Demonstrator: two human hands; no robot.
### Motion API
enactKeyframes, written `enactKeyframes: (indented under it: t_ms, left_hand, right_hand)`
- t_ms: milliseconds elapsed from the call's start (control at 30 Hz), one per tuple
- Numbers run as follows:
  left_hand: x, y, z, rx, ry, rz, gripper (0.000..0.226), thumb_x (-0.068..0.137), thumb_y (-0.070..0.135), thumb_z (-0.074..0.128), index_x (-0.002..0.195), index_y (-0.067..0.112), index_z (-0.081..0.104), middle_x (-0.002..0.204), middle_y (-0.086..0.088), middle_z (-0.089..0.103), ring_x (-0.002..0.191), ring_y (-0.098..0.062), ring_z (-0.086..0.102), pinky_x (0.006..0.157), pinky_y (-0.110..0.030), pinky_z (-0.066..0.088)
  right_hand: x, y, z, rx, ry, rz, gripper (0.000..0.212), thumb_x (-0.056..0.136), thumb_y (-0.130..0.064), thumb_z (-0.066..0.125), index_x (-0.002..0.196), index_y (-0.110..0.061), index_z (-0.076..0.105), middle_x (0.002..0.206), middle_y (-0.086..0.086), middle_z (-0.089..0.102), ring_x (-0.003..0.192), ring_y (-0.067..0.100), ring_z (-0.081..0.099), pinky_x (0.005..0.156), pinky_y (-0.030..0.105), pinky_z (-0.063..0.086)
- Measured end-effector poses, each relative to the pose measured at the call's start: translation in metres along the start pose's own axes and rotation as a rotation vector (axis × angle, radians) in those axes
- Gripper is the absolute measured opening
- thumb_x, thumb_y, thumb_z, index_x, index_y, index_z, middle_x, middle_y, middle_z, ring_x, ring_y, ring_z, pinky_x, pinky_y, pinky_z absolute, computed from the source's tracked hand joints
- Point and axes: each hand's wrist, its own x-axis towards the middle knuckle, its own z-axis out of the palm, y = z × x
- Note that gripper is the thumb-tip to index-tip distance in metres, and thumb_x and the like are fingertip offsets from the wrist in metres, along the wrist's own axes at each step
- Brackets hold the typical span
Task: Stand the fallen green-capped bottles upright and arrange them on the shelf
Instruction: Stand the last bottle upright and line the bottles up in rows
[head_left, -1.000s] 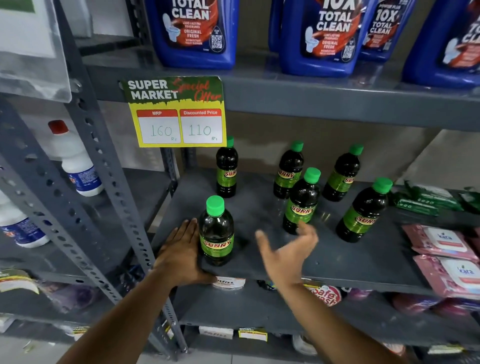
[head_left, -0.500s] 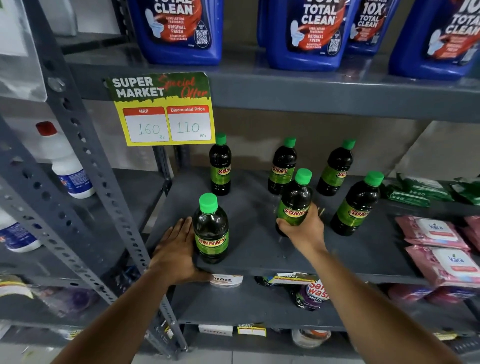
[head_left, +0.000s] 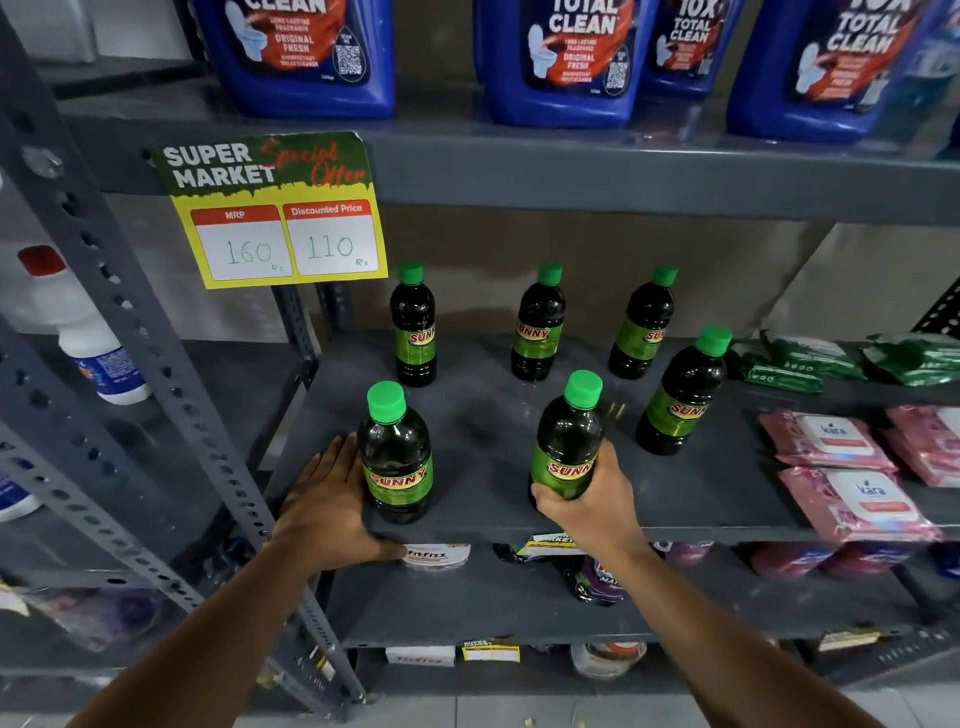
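Observation:
Several dark bottles with green caps and green "SUNNY" labels stand upright on the grey shelf. Three stand along the back: left, middle, right. Another bottle stands further right and nearer. My right hand is wrapped around the lower body of the front middle bottle, close to the shelf's front edge. My left hand lies flat on the shelf's front left corner, fingers against the side of the front left bottle, not gripping it.
A price card hangs from the shelf above, where big blue cleaner jugs stand. Pink wipe packs and green packs fill the shelf's right end. A slotted grey upright stands left. White bottles sit beyond it.
My right hand, open in the air a second ago, closed on the middle bottle and drew it forward toward the shelf's front edge. My left hand has stayed beside the front left bottle.

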Motion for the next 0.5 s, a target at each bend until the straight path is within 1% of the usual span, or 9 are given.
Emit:
enactKeyframes:
  t_ms: [67,100,133,200,267,333,367,433,500]
  left_hand:
    - [0.000,0.000,0.000,0.005,-0.014,-0.001,0.147,0.041,0.097,0.047,0.152,0.018,-0.010,0.162,-0.008,-0.007,0.147,-0.023,-0.006,0.121,-0.039,0.000]
    - [0.000,0.000,0.001,0.004,-0.021,-0.002,0.147,0.041,0.098,0.046,0.152,0.019,-0.010,0.162,-0.008,-0.008,0.147,-0.023,-0.006,0.121,-0.040,0.000]
    - [-0.001,-0.001,0.001,-0.001,-0.019,-0.007,0.147,0.041,0.098,0.046,0.152,0.019,-0.009,0.162,-0.008,-0.008,0.147,-0.023,-0.007,0.121,-0.040,-0.001]
    - [-0.002,0.000,0.000,-0.019,-0.021,-0.002,0.147,0.041,0.096,0.050,0.153,0.019,-0.007,0.162,-0.008,-0.006,0.147,-0.023,-0.005,0.120,-0.039,-0.001]
    - [-0.002,0.000,-0.001,-0.039,-0.009,0.004,0.145,0.041,0.093,0.053,0.153,0.020,-0.004,0.162,-0.008,-0.004,0.147,-0.023,-0.003,0.120,-0.040,0.001]
    - [-0.002,0.001,-0.002,-0.044,-0.003,0.010,0.146,0.040,0.094,0.052,0.153,0.020,-0.003,0.163,-0.008,-0.002,0.147,-0.024,-0.002,0.120,-0.041,0.002]
    - [-0.001,0.001,-0.002,-0.040,-0.005,0.012,0.146,0.040,0.094,0.052,0.153,0.020,-0.003,0.163,-0.008,-0.002,0.147,-0.024,-0.001,0.121,-0.042,0.003]
    - [-0.001,0.001,-0.003,-0.032,-0.010,0.007,0.147,0.039,0.095,0.051,0.153,0.020,-0.003,0.163,-0.008,-0.002,0.147,-0.025,-0.001,0.121,-0.042,0.004]
    - [-0.001,0.003,-0.003,-0.033,-0.012,0.002,0.147,0.040,0.094,0.052,0.153,0.020,-0.004,0.163,-0.008,-0.002,0.147,-0.025,-0.001,0.121,-0.041,0.003]
  right_hand:
    - [-0.005,0.007,-0.005,0.098,0.018,-0.110,0.097,0.065,-0.036,0.085,0.142,-0.021,0.028,0.131,-0.005,0.055,0.121,0.005,0.053,0.100,0.022,0.043]
    - [-0.007,0.012,-0.008,0.144,0.123,-0.174,0.100,0.070,-0.044,0.079,0.145,-0.014,0.022,0.140,0.004,0.046,0.130,0.012,0.046,0.107,0.025,0.037]
    - [-0.007,0.017,-0.012,0.154,0.277,-0.211,0.097,0.075,-0.051,0.072,0.144,-0.006,0.021,0.141,0.015,0.039,0.132,0.022,0.041,0.109,0.031,0.033]
    - [0.008,0.028,-0.032,0.078,0.579,-0.133,0.096,0.076,-0.059,0.066,0.137,0.004,0.026,0.131,0.025,0.035,0.124,0.039,0.038,0.108,0.042,0.031]
    - [0.034,0.032,-0.058,-0.018,0.729,0.042,0.107,0.067,-0.056,0.074,0.139,0.007,0.026,0.135,0.028,0.034,0.129,0.043,0.033,0.111,0.048,0.026]
    - [0.055,0.036,-0.079,-0.068,0.650,0.160,0.115,0.063,-0.046,0.085,0.146,0.000,0.020,0.145,0.024,0.031,0.138,0.039,0.028,0.115,0.046,0.023]
    - [0.065,0.038,-0.087,-0.069,0.571,0.184,0.113,0.064,-0.040,0.088,0.147,-0.004,0.020,0.147,0.021,0.034,0.138,0.036,0.032,0.113,0.041,0.027]
    - [0.077,0.042,-0.095,-0.097,0.431,0.221,0.101,0.064,-0.033,0.089,0.143,-0.009,0.029,0.141,0.016,0.048,0.128,0.034,0.047,0.102,0.037,0.038]
    - [0.083,0.043,-0.097,-0.138,0.344,0.292,0.088,0.067,-0.030,0.087,0.137,-0.011,0.038,0.135,0.014,0.056,0.122,0.035,0.054,0.096,0.040,0.043]
